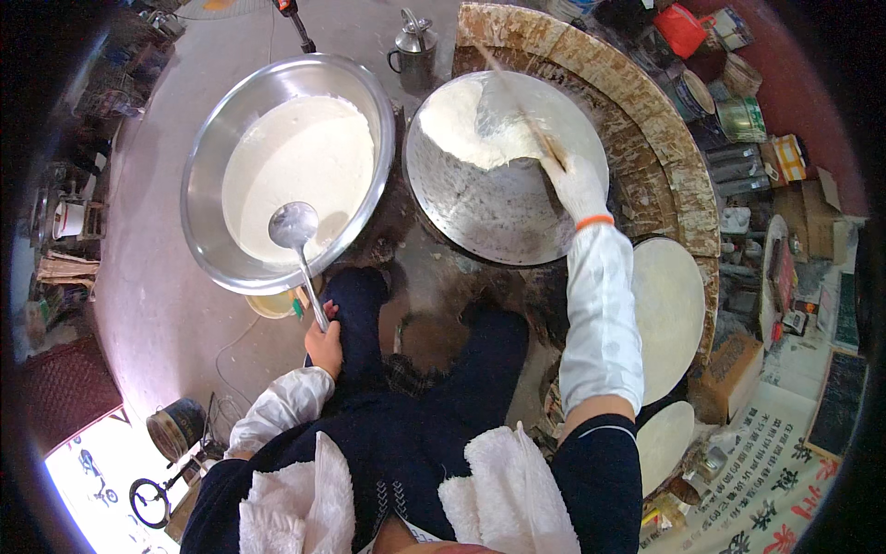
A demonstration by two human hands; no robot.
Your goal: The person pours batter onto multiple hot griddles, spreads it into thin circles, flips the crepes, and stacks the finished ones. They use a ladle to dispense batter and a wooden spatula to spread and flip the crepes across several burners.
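My bare left hand [323, 347] is closed around the handle of a metal ladle [293, 224]. The ladle's bowl hangs over a wide steel basin [205, 189] of pale, creamy batter [277, 166]. On the right, a round griddle [480, 222] bears a white layer of batter [452, 120] across its far part, while its near part shows grey metal. My right hand [579, 187], in a white glove with an orange band at the wrist, grips a thin wooden spreader [517, 102], blurred by motion. Its edge lies against the batter; the fingers are partly hidden.
A curved, flaking wooden surround [678, 166] borders the griddle. Two pale round sheets [669, 319] lie at its near right. Behind the basin stands a metal can [415, 46]. A yellowish bowl [269, 305] sits below the basin; a dark bucket [177, 429] is at lower left.
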